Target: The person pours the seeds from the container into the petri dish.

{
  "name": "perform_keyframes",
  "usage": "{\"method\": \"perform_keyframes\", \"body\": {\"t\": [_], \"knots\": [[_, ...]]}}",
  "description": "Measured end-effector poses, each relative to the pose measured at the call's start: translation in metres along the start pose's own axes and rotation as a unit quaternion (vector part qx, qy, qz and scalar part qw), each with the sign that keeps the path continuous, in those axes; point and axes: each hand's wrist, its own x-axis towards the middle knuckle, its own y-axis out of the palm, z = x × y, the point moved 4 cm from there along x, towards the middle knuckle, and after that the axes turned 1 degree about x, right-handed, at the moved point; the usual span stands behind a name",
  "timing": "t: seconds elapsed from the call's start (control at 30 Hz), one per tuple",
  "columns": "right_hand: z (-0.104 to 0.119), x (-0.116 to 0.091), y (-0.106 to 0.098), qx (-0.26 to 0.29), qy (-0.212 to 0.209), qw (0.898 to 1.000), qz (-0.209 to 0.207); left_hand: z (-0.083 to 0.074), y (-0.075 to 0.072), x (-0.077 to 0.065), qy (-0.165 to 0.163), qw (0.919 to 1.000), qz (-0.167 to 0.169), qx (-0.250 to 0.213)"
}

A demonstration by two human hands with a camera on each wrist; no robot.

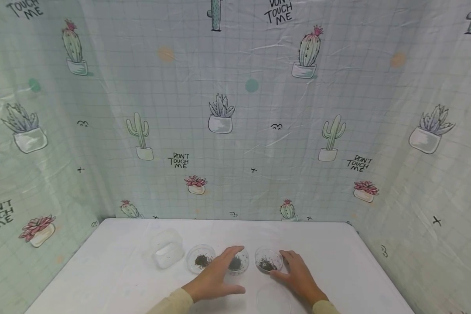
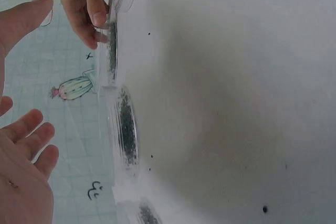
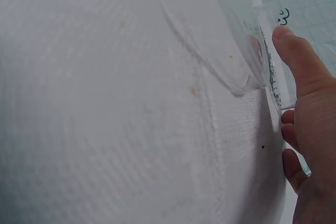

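Observation:
Three clear petri dishes with dark, crumbly bits stand in a row on a white table. My right hand [image 1: 298, 278] is at the right petri dish [image 1: 261, 254], thumb at its near rim and fingers along its right side, and holds it. My left hand [image 1: 215, 278], fingers and thumb spread apart, is in front of the middle petri dish [image 1: 246, 263] and holds nothing. It partly covers that dish and the right edge of the left petri dish [image 1: 191, 264] in the head view. A clear round lid [image 1: 274, 301] lies in front of the right dish.
A translucent plastic container [image 1: 168, 254] stands left of the dishes. Small dark specks [image 2: 265, 209] lie on the white table [image 1: 102, 270]. A cactus-printed curtain [image 1: 235, 148] surrounds the table's back and sides.

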Motion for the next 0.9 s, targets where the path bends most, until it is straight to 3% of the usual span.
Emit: {"method": "perform_keyframes", "body": {"t": [0.4,0.7,0.9], "knots": [[-0.001,0.000,0.001,-0.007,0.007,1.000,-0.004,-0.007,0.020,0.005,0.013,0.9989,0.042,-0.014],[-0.002,0.000,0.001,-0.013,-0.012,1.000,-0.012,-0.012,0.032,0.008,0.056,0.9962,0.057,0.035],[-0.002,0.000,0.001,-0.010,-0.008,1.000,-0.011,-0.014,0.043,0.011,0.083,0.9928,0.078,0.039]]}}
